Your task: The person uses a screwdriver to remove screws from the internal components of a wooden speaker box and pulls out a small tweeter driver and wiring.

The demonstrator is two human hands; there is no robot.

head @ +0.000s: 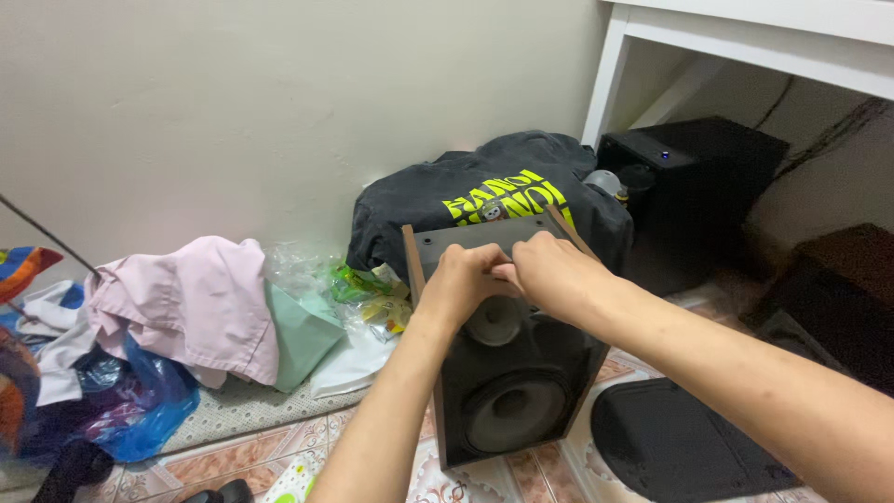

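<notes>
A small black speaker box (pixel 510 391) with brown wooden sides stands tilted on the tiled floor, its two round cones facing me. My left hand (pixel 458 281) and my right hand (pixel 551 273) meet over its upper front, fingers curled and touching near the top edge just above the smaller cone. Whether they pinch anything small between them is hidden by the fingers.
A dark shirt with yellow print (pixel 484 200) lies behind the speaker. Pink cloth (pixel 191 303), plastic bags (pixel 140 410) and wrappers pile up at the left by the wall. A black subwoofer (pixel 684 186) sits under a white table (pixel 605 79); a flat black panel (pixel 670 442) lies at the right.
</notes>
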